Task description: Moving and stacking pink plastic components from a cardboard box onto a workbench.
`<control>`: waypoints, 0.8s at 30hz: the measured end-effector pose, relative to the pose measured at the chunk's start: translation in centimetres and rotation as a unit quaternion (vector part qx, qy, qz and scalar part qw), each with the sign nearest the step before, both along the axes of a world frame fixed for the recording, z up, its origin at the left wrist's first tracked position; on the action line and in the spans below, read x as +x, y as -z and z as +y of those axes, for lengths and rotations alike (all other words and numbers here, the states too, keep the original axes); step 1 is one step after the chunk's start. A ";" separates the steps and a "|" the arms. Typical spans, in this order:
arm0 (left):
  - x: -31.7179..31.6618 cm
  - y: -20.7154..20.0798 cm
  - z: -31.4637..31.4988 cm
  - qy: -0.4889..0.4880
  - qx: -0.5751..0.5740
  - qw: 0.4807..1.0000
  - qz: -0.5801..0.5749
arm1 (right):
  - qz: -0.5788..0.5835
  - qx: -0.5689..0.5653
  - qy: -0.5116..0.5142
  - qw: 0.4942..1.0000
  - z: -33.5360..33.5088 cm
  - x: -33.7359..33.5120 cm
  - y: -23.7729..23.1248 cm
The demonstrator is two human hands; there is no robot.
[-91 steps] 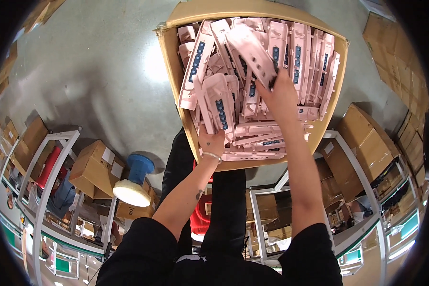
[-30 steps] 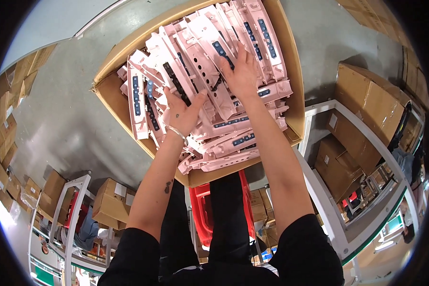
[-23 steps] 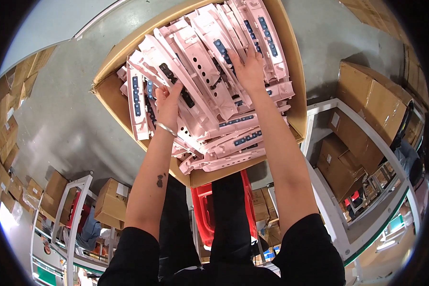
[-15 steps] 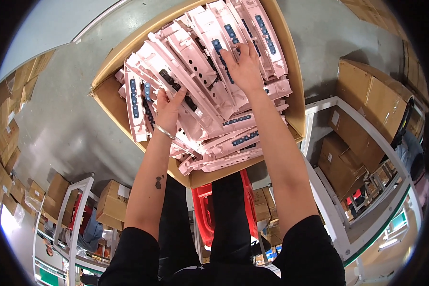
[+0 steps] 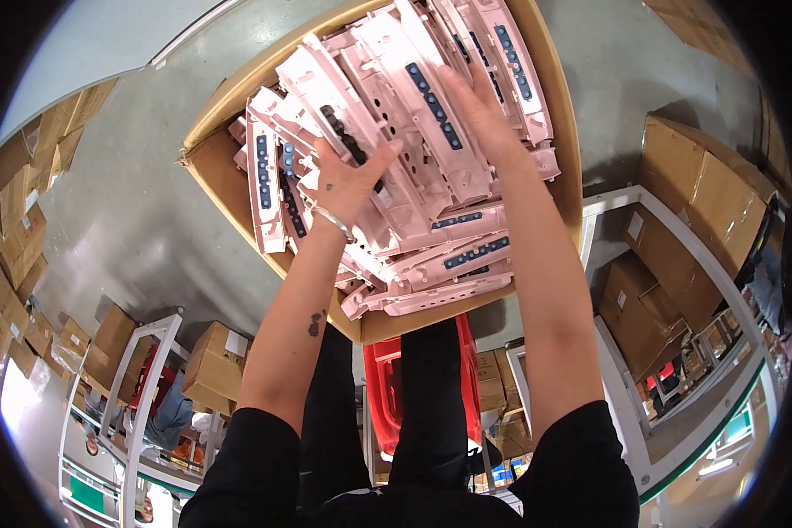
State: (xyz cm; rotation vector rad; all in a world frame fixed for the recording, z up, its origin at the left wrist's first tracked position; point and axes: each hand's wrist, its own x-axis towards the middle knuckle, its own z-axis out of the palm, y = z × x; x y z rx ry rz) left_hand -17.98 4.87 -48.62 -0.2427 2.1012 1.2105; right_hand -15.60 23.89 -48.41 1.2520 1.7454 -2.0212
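My left hand (image 5: 348,179) grips a long pink plastic panel (image 5: 306,75) with a black button strip. Its thumb is stretched across the panel's face and the other fingers are at the opposite side, partly hidden. My right hand (image 5: 486,119) is at the right edge of another pink panel (image 5: 402,48), which carries a blue button strip (image 5: 433,106); some fingertips are out of sight behind it. Both panels lie tilted on top of many similar pink panels in an open cardboard box (image 5: 201,145). Lower panels (image 5: 453,295) lie crosswise at the near end.
Below the box, a red plastic object (image 5: 385,396) shows around my legs. A white metal frame (image 5: 708,246) stands close on the right, with cardboard boxes (image 5: 691,176) beyond it. On the left are another white rack (image 5: 141,422) and a closed carton (image 5: 216,365).
The view has shifted slightly. My left hand has moved farther over the panel, which has moved away from me. My right hand has slid from the blue strip to the panel's right edge.
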 end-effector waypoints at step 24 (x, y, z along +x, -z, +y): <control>-0.3 2.2 -0.6 -0.230 0.259 0.914 -0.214 | -0.097 0.107 -0.191 0.971 -1.4 0.3 1.6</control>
